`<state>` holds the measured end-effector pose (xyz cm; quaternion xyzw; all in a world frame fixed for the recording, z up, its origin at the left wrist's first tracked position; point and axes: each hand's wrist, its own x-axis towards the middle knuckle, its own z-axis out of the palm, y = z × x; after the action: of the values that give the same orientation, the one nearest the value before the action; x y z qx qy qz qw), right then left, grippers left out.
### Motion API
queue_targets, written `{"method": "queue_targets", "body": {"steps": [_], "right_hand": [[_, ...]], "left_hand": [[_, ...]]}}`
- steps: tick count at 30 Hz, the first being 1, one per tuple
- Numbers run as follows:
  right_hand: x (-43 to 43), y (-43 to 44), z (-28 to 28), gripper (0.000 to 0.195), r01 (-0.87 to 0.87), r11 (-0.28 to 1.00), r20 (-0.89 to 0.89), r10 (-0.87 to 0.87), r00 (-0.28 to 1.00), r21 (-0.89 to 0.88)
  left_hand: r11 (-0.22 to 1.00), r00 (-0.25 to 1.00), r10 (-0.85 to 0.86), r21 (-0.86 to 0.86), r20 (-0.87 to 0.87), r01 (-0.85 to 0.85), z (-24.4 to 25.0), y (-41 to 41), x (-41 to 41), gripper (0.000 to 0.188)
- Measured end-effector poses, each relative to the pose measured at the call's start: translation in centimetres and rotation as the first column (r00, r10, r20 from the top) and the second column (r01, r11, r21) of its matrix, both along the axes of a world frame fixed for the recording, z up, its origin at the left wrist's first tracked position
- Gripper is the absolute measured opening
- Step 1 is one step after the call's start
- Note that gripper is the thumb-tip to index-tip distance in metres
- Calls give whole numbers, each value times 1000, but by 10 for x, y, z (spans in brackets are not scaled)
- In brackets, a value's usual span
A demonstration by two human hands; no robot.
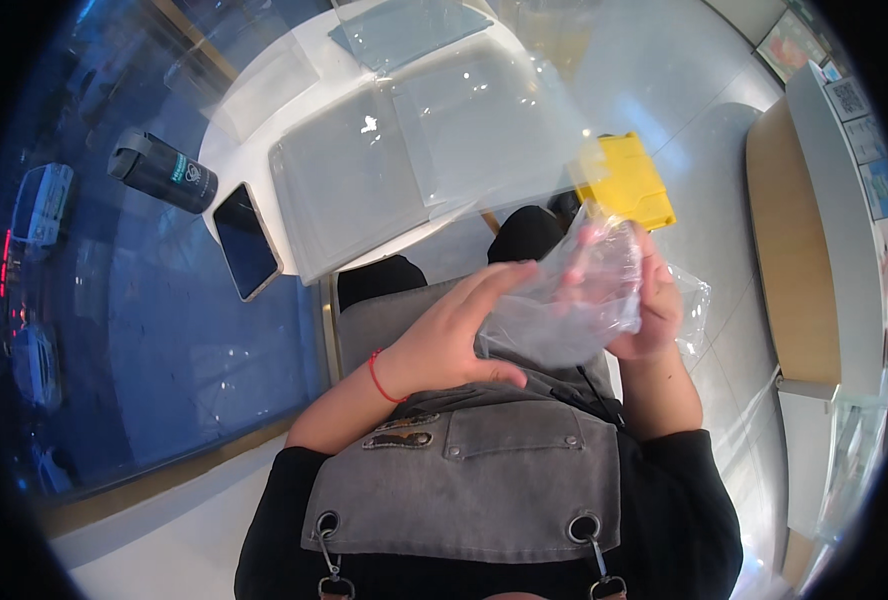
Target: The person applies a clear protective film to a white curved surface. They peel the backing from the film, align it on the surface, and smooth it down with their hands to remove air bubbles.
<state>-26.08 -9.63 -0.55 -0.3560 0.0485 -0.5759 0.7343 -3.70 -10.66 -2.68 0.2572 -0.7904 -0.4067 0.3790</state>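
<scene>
A crumpled clear plastic film (564, 322) is bunched in front of my apron, and my right hand (657, 300) grips it, with a loose end sticking out past the wrist. Some fingers show blurred through the film. My left hand (466, 330), with a red cord at its wrist, is at the film's left side, thumb and fingers spread apart; whether it touches the film is hard to tell. Beyond both hands, flat clear plastic sheets or sleeves (346, 172) lie on a round white table (256, 82), overhanging its near edge.
A dark bottle (166, 172) and a smartphone (247, 240) are at the table's left edge, beside a window. Past my right hand, a yellow plastic object (627, 180) is low near the floor. A curved wood-fronted counter (796, 240) stands at the right.
</scene>
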Motion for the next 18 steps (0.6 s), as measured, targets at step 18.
{"method": "queue_targets", "body": {"steps": [18], "right_hand": [[65,-11,-19,15,-106,389,-402,-862,310,-915]], "left_hand": [[959,960,241,-114,-144,-258,-33,-22,25,22]]}}
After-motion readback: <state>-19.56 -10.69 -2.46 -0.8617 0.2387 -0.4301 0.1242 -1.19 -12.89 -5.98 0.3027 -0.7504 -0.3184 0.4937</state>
